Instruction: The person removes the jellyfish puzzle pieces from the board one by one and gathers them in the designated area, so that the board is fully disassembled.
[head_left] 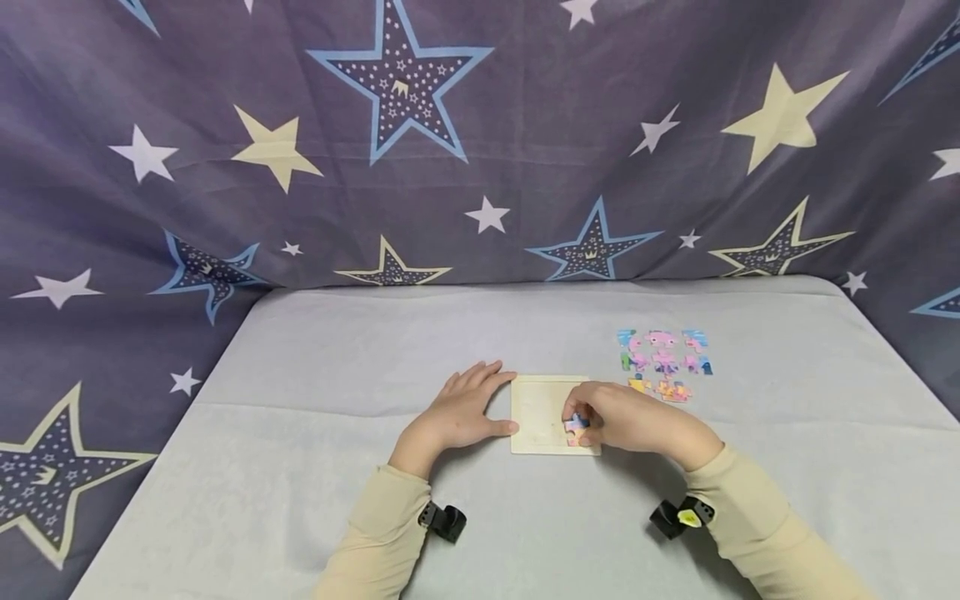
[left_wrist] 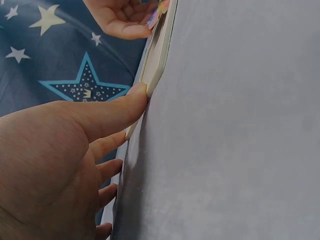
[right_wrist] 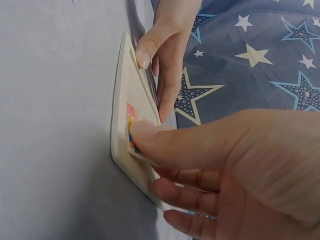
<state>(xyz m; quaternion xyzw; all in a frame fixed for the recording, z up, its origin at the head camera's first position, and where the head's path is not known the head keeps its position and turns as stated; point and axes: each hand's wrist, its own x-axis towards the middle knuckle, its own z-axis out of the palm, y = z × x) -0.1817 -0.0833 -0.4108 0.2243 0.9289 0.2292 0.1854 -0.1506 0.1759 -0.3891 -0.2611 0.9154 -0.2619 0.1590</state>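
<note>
A pale wooden puzzle tray (head_left: 536, 417) lies flat on the table. My left hand (head_left: 461, 410) is at its left side, fingers spread; the thumb rests on the tray's edge in the left wrist view and the index finger reaches the far left corner. My right hand (head_left: 626, 417) is over the tray's right part and pinches a colourful jigsaw piece (head_left: 576, 433) with thumb and fingers. In the right wrist view the piece (right_wrist: 131, 112), pink, yellow and blue, sits low within the tray's near right corner, partly covered by the thumb.
Several loose jigsaw pieces (head_left: 664, 362), with pink, blue and yellow printing, lie in rows beyond my right hand. Light grey cloth (head_left: 300, 467) covers the table. A dark curtain with stars (head_left: 517, 150) hangs behind it and along the sides.
</note>
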